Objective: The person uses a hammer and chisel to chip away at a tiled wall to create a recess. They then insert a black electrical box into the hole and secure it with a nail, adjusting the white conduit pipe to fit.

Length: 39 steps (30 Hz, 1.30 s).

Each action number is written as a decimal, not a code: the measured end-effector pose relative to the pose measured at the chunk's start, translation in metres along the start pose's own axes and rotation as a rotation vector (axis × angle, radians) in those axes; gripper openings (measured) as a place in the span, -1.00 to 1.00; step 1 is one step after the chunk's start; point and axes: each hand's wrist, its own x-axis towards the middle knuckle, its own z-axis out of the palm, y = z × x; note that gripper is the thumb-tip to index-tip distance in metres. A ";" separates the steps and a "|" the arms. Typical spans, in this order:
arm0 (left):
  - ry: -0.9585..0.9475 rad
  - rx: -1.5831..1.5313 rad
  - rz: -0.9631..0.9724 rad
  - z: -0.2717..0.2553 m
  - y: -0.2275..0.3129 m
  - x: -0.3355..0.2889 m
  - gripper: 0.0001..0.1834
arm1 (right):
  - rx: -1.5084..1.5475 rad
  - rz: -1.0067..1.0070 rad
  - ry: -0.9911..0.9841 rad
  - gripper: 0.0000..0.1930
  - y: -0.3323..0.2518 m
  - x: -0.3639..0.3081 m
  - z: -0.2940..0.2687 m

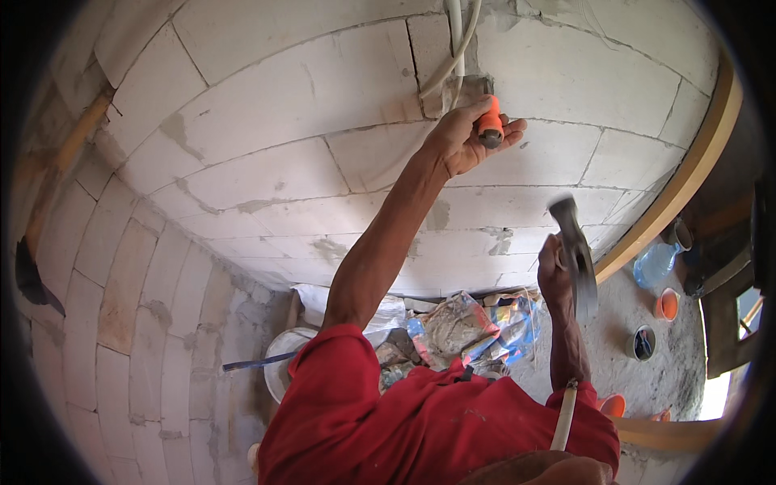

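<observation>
My left hand (473, 139) is raised to the block wall (323, 97) and closed around the orange grip of a chisel (490, 123). Its dark metal end faces me, and its shaft meets the wall at a small rough recess (458, 90). A white pipe (456, 24) and a pale cable (447, 71) run down into that recess. Lower and to the right, my right hand (553, 263) grips a hammer (577, 252). The dark hammer head is smeared by motion and stands apart from the chisel; its handle is mostly hidden.
Crumpled bags (457, 327) and a white tub (281, 368) lie below, by the wall's foot. On the floor at right stand a blue water bottle (656, 263), an orange bucket (667, 305) and a pail (643, 343). A wooden-handled tool (61, 162) is at far left.
</observation>
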 end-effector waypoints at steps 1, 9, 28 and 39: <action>0.002 -0.002 -0.002 0.001 0.000 0.001 -0.64 | 0.288 -0.350 0.166 -0.71 -0.005 0.003 0.012; -0.023 -0.014 0.065 0.004 -0.001 0.010 -0.69 | 0.173 -0.033 0.050 -0.79 -0.024 0.013 0.016; 0.227 -0.118 0.322 0.024 -0.074 0.072 -0.62 | 0.168 0.252 0.142 -0.78 0.034 -0.029 -0.056; 0.200 -0.113 0.322 -0.072 -0.066 0.007 -0.57 | 0.124 0.287 0.073 -0.74 0.019 -0.051 -0.083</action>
